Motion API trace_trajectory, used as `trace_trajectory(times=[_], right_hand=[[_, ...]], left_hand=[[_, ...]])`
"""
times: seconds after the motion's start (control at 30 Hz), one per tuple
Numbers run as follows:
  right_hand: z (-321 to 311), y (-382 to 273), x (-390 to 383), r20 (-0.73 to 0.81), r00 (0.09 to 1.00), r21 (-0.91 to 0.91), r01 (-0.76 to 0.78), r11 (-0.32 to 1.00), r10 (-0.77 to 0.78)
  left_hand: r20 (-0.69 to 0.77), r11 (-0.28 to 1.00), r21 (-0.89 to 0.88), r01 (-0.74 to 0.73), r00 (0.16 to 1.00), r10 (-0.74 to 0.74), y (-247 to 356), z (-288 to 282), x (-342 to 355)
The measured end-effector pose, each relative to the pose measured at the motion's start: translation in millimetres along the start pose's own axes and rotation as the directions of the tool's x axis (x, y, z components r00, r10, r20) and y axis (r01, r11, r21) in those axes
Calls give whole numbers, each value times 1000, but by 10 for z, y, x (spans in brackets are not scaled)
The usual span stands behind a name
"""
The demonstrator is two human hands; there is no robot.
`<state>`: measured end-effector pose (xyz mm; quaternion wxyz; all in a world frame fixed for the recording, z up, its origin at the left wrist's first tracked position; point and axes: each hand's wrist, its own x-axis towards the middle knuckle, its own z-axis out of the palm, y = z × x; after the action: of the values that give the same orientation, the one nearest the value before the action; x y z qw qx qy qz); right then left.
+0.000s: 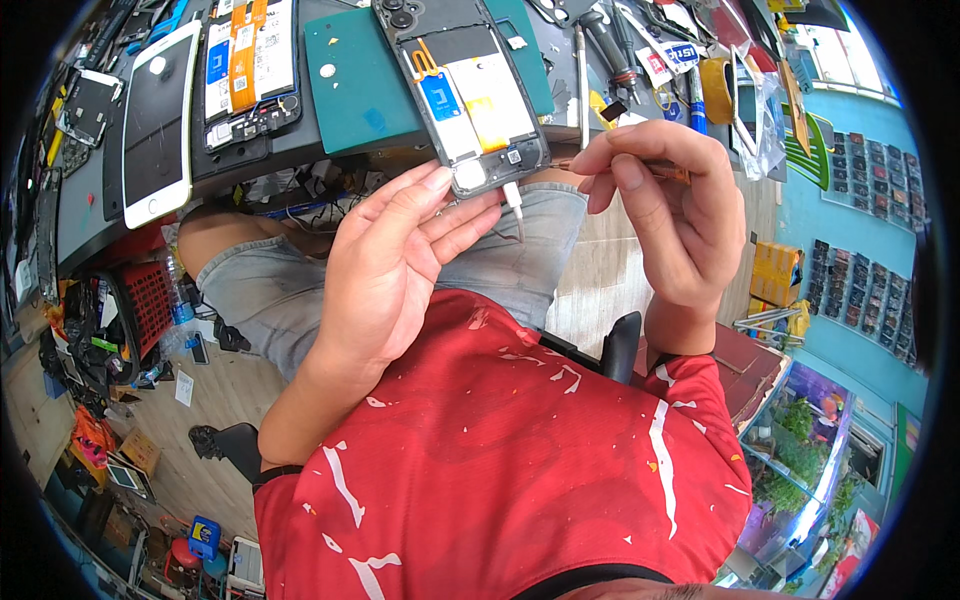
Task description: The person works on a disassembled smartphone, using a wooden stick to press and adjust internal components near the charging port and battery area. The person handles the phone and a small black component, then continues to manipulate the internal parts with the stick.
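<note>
My left hand [385,235] grips the lower end of an opened phone [470,100], thumb on top and fingers beneath. The phone's back cover is off, showing a white battery with a blue label, an orange-yellow flex strip and dark lower parts. A white cable plug [513,196] sits at its bottom edge. To the right, my right hand [680,200] is raised with its fingers curled round a thin copper-coloured tool [668,172], mostly hidden by the fingers. Close to its fingertips is a small dark piece [613,111]; whether it is touched I cannot tell.
A green mat [360,90] lies under the phone on the dark desk. Left of it are another opened phone [250,75] and a white-framed phone screen [160,125]. Screwdrivers [608,45], a tape roll [716,80] and a plastic bag [768,130] crowd the right side.
</note>
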<state>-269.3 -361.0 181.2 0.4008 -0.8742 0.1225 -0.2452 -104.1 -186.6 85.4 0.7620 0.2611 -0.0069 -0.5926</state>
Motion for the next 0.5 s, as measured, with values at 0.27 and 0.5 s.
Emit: trace_trajectory(times=[0.27, 0.5], right_hand=[[16, 4, 51, -46, 999, 5, -11, 1000, 11], [-18, -38, 144, -41, 999, -150, -21, 988, 15]], left_hand=[[4, 1000, -12, -3, 1000, 3, -4, -5, -4], [3, 1000, -26, -4, 1000, 4, -13, -10, -2]])
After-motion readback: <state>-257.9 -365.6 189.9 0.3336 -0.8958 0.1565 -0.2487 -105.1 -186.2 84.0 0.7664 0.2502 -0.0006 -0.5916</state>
